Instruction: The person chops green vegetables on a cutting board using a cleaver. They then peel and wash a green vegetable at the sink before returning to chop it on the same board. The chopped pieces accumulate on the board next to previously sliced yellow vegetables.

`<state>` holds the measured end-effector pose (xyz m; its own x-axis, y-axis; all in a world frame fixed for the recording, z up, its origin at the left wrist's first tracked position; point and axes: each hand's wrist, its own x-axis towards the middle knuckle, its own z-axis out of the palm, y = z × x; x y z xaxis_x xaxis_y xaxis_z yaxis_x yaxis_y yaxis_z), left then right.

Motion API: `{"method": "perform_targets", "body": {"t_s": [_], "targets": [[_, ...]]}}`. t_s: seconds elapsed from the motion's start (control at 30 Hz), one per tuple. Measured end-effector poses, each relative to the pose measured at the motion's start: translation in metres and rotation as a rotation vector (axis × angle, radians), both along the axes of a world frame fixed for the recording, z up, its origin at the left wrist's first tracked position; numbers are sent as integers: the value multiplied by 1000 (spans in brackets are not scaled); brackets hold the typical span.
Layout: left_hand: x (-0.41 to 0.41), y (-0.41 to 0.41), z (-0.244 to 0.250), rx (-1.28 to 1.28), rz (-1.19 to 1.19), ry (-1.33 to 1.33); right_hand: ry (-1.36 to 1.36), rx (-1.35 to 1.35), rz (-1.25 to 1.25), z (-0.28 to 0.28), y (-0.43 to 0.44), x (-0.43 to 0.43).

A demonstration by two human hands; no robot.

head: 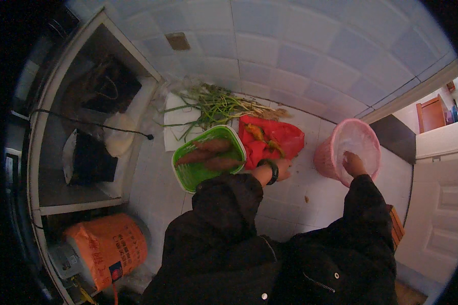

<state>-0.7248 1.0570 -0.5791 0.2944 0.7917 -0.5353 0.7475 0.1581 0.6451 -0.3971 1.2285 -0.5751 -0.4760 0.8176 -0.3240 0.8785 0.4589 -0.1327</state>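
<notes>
My left hand (283, 169), with a dark watch (273, 171) on its wrist, is low over the floor at the near edge of a red plastic bag (294, 139). Yellowish-green plant pieces (255, 132) lie on that bag. Just left of it is a green basket (191, 183) with a white rim, holding 3 reddish-brown sweet potatoes (213, 145). My right hand (354, 164) reaches inside the mouth of a pink wastebasket (324, 160) lined with a clear bag. Whether either hand grips something is too blurred to see.
Green onions (229, 105) with roots lie along the tiled wall (282, 49), partly on white paper (171, 133). At left stands an open cabinet (80, 207) with a hanging black cable (95, 124) and an orange printed sack (110, 248). A white door (442, 206) is at right.
</notes>
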Motion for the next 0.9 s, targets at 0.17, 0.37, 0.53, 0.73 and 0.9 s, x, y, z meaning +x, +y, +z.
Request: {"method": "perform_targets", "body": {"t_s": [0.17,0.37,0.53,0.73,0.9], "targets": [[0,3,14,-29,9,-45,15,86,-11,77,-31,-30],[-1,0,17,11,-23,-50,203,162,-23,96,-28,5],[1,0,17,-25,-57,44,-9,452,-137,136,-51,-30],[15,11,-18,93,-135,75,-36,95,-148,-49,-21,48],[-2,-4,15,-45,-47,96,31,-286,59,-56,-32,9]]}}
